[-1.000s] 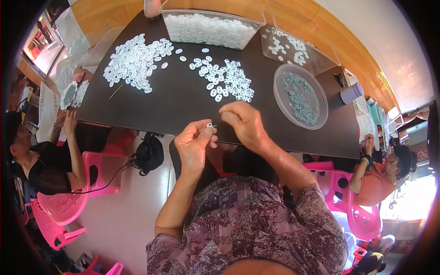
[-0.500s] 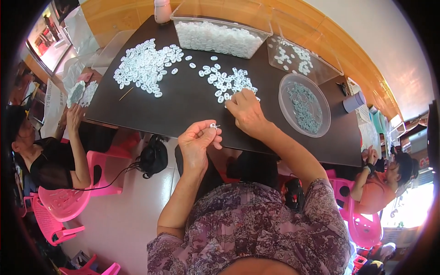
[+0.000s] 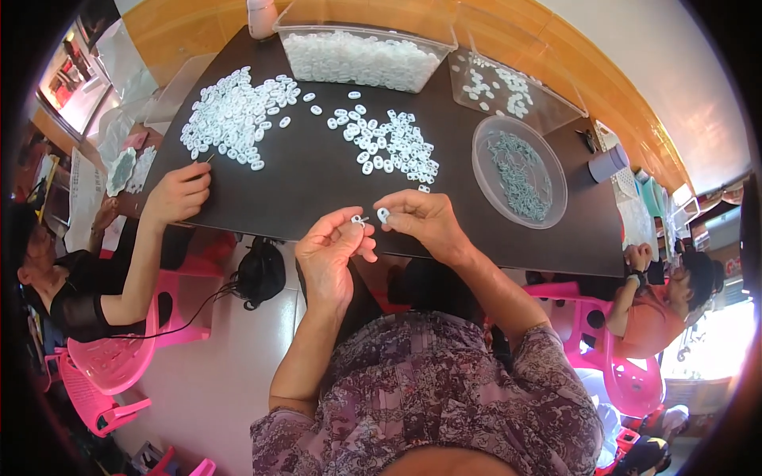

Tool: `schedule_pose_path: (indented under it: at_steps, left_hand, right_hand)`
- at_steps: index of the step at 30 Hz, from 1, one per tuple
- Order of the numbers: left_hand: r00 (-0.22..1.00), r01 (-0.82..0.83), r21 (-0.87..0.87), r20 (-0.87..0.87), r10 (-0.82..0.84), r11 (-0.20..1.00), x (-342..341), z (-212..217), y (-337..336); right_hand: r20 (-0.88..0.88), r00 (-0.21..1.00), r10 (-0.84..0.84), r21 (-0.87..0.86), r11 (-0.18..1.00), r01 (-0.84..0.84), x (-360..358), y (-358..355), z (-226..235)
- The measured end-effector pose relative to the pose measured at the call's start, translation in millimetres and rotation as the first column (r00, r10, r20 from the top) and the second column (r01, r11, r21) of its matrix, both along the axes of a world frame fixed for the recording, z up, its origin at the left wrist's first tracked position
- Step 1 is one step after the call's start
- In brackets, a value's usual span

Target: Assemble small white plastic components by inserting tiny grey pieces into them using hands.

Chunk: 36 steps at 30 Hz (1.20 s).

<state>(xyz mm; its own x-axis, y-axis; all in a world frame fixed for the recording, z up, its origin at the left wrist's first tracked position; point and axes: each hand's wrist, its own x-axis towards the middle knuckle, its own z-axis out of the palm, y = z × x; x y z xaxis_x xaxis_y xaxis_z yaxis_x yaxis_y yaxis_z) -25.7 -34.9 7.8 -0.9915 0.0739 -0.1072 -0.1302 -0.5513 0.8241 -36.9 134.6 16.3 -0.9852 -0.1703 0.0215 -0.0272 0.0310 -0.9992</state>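
Observation:
My left hand point(image 3: 327, 258) is closed at the fingertips on a small white plastic piece point(image 3: 357, 220) with a thin metal pin sticking out of it. Right beside it, my right hand point(image 3: 432, 228) pinches a white oval plastic piece with holes point(image 3: 383, 215). The two pieces are close but look apart, above the table's near edge. Just beyond my right hand lies a loose pile of white pieces point(image 3: 389, 147); some are ovals with two holes. A shallow round clear tray point(image 3: 561, 198) of small grey-green metal parts point(image 3: 520, 178) sits to its right.
On the dark table point(image 3: 309, 186), a larger heap of white ovals point(image 3: 230, 119) lies left. Clear bins point(image 3: 361, 67) of white pieces stand at the back. A purple cup point(image 3: 609, 164) is at right. A co-worker's hand point(image 3: 181, 194) rests at the left edge; another person sits right.
My right hand has come back from the middle pile to my left hand, now with a white oval piece. The left co-worker's hand has reached onto the table edge, by the thin stick.

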Motion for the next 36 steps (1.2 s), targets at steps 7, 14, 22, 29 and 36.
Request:
schedule_pose_path:
  at_steps: [7,14,22,29,36]
  left_hand:
    - [0.999,-0.039,0.033,0.015,0.038,0.999,8,-3,4]
    - [0.999,-0.044,0.045,0.023,0.043,0.998,11,-7,14]
    - [0.99,-0.134,0.117,0.05,0.129,0.984,13,-6,17]
    - [0.99,-0.135,0.152,0.067,0.126,0.979,12,-4,15]
    - [0.989,-0.147,0.083,-0.014,0.149,0.986,13,-8,15]
  right_hand:
    - [0.117,0.993,-0.016,-0.163,0.986,0.036,10,-7,3]
    - [-0.001,0.985,-0.173,-0.284,0.944,0.166,17,-25,1]
    - [0.08,0.95,-0.3,-0.309,0.899,0.31,30,-43,1]
    - [-0.113,0.947,-0.3,-0.211,0.939,0.273,35,-39,-9]
    - [-0.264,0.919,-0.294,0.09,0.941,0.327,37,-35,-3]
